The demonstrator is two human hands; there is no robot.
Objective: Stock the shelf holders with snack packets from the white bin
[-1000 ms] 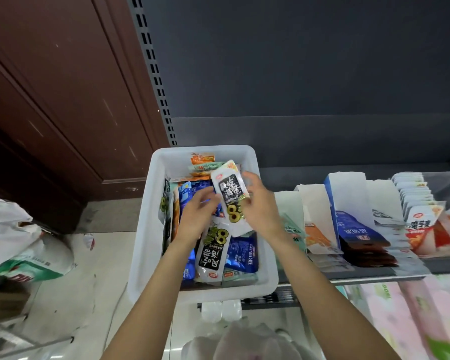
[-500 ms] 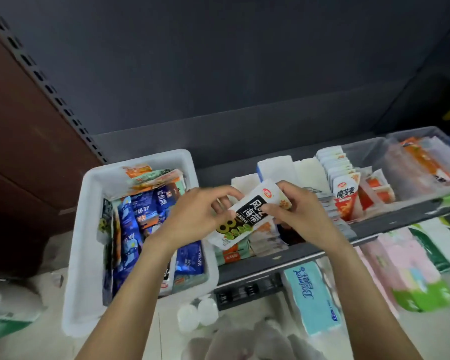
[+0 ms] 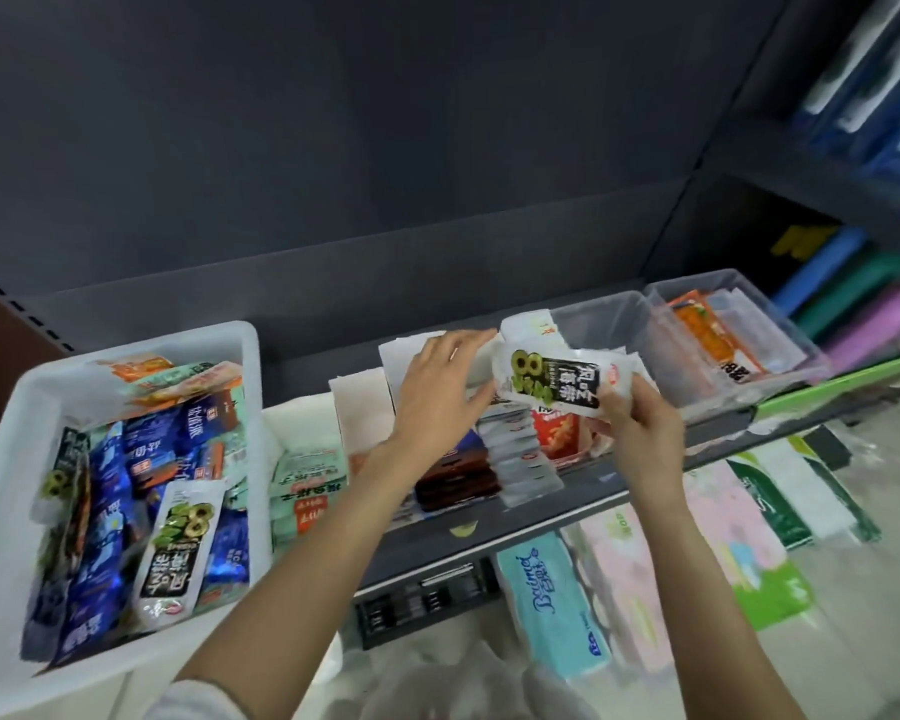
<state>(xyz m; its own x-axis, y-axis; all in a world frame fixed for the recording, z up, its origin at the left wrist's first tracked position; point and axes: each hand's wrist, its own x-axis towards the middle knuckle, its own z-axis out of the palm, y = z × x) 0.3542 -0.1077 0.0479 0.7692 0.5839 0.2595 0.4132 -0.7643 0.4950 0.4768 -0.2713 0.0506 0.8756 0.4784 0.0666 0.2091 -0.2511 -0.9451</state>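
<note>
The white bin (image 3: 6,449) stands at the left, full of blue, green and orange snack packets. A white-and-black seaweed packet (image 3: 180,543) lies on top of them. My right hand (image 3: 640,433) pinches a matching seaweed packet (image 3: 557,381) by its lower right edge, held over the row of white shelf holders (image 3: 354,407) on the dark shelf. My left hand (image 3: 437,392) hovers just left of that packet with fingers spread, its fingertips above a white holder. Stacked packets fill the holders under both hands.
Two clear plastic bins (image 3: 619,314) sit at the shelf's right, one with orange packets (image 3: 707,340). Tissue packs (image 3: 557,600) lie on the level below. Dark shelf back panel rises behind. Coloured folders (image 3: 848,288) stand at far right.
Both hands carried the seaweed packet from the white bin rightward over the holders. My left hand has let go of it; the right hand alone holds it now.
</note>
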